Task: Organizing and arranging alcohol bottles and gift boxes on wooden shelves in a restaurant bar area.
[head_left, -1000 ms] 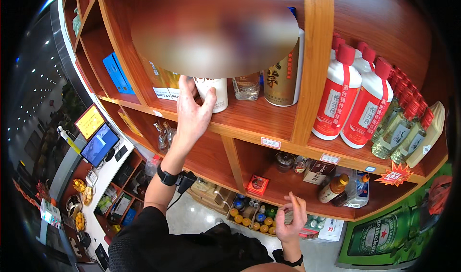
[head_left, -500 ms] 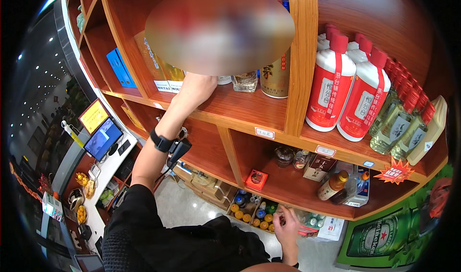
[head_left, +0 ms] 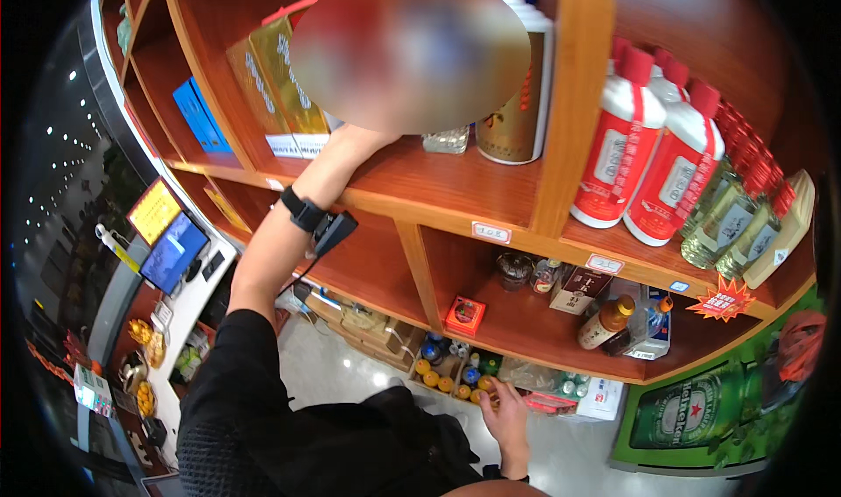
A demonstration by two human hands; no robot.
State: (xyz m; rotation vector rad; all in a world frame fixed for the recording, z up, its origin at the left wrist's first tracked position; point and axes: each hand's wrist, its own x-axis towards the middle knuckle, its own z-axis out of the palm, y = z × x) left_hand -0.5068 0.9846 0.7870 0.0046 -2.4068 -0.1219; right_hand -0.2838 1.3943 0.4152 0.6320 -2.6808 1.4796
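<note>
Head view: you reach up to the shelf (head_left: pixel 438 187) with your left arm, while your right arm is held lower, over the floor side.
Left grip (head_left: pixel 370 136): mostly hidden by a blur, so you cannot tell whether it is clenched, released or grasping something; only the wrist end shows, above the shelf's front part.
Clear bottle (head_left: pixel 447 140): on the shelf, just beside your left grip to its right; its base shows, its upper part is lost in the blur.
Gold boxes (head_left: pixel 273 78): to the left of your left grip, side by side in the same compartment.
Brown bottle (head_left: pixel 512 133): right of the clear bottle, near the upright divider (head_left: pixel 569 102).
Wristband (head_left: pixel 303 209): black, on your left wrist, with a dark device (head_left: pixel 335 232) beside it.
Right grip (head_left: pixel 506 416): released, fingers loosely bent, seen against the orange-topped bottles (head_left: pixel 445 385) below.
Red-and-white bottles (head_left: pixel 618 166): upright beyond the divider, with slim green-tinted bottles (head_left: pixel 729 225) to their right.
Lower shelf: a red box (head_left: pixel 466 315) lies near its front edge.
Worktop (head_left: pixel 197 297): white, off to your left, with a monitor (head_left: pixel 175 252).
</note>
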